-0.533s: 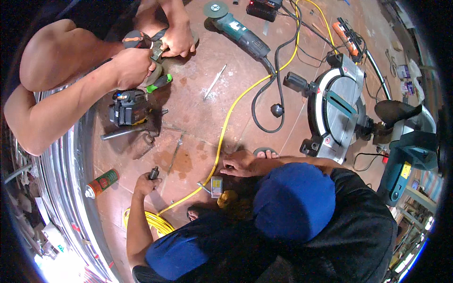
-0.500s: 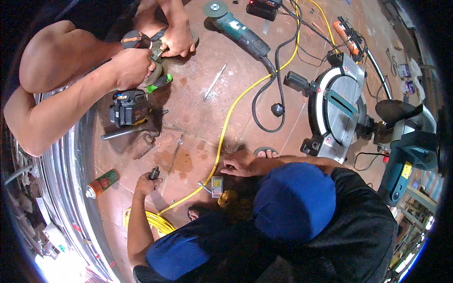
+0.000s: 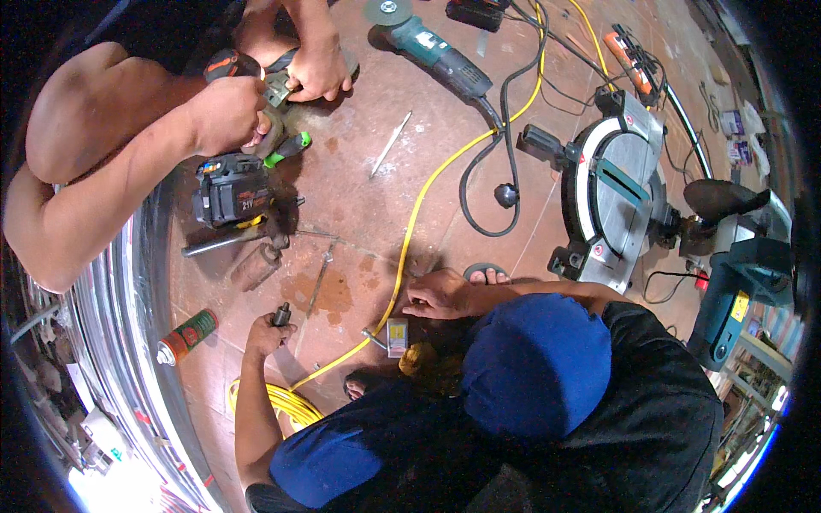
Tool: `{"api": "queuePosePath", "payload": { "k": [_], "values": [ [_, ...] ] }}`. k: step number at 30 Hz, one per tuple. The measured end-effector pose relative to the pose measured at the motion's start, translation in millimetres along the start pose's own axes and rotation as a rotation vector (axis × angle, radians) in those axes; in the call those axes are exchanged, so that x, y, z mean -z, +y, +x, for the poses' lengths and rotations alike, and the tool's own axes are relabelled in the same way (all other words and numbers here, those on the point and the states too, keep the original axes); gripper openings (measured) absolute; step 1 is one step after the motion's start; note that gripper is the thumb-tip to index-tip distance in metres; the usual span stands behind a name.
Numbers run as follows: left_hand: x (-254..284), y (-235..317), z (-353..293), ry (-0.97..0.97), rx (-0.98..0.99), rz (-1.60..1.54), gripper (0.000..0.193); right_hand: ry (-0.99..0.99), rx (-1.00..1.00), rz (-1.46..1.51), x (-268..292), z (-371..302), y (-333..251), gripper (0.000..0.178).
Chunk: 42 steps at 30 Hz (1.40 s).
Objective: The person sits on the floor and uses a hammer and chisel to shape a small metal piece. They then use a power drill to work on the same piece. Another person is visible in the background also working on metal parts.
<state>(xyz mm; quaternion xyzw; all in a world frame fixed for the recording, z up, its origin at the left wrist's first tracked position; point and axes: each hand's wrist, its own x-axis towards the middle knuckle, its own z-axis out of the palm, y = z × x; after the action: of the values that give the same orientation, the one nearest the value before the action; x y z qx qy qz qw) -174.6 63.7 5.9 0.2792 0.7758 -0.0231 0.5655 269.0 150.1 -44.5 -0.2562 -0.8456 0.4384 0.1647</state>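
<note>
My left hand (image 3: 266, 337) is closed around a short dark metal cylindrical part (image 3: 282, 315), held upright above the floor. My right hand (image 3: 438, 294) has its fingers curled near the yellow cable (image 3: 402, 272); whether they hold anything is hidden. Between my hands and my feet are a small flat pack with a yellow-and-white label (image 3: 398, 339), a small metal T-shaped piece (image 3: 374, 337) and a yellowish bundle (image 3: 417, 360). Top left, another person's two hands (image 3: 316, 73) grip a power tool (image 3: 276, 90) with an orange-and-black end.
Beside that person are a black battery tool (image 3: 224, 201), a green-and-black handle (image 3: 287, 150) and a metal bar (image 3: 218, 244). A spray can (image 3: 186, 337) lies left, near long metal profiles (image 3: 145, 359). An angle grinder (image 3: 436, 60) is ahead; a mitre saw (image 3: 617, 192) stands right.
The other person's hands and their tool have shifted slightly left. My left hand still holds the metal part, and my right hand looks nearly unchanged.
</note>
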Motion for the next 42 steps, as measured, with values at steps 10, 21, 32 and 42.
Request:
{"api": "queuePosePath", "payload": {
  "k": [10, 21, 32, 42],
  "values": [
    [-3, -2, 0, 0.077, -0.026, 0.021, 0.018, 0.031, 0.064, -0.036, 6, 3, -3, 0.026],
    [-4, 3, -2, 0.096, 0.021, 0.069, 0.017, 0.027, 0.053, -0.066, 6, 5, -5, 0.026],
    [-3, -7, 5, 0.056, -0.013, -0.034, 0.016, 0.005, -0.007, -0.02, 8, 5, -8, 0.026],
    [-3, 7, -6, 0.122, -0.009, 0.153, 0.023, -0.21, 0.201, 0.015, 1, -8, -3, 0.034]
  ]
}}
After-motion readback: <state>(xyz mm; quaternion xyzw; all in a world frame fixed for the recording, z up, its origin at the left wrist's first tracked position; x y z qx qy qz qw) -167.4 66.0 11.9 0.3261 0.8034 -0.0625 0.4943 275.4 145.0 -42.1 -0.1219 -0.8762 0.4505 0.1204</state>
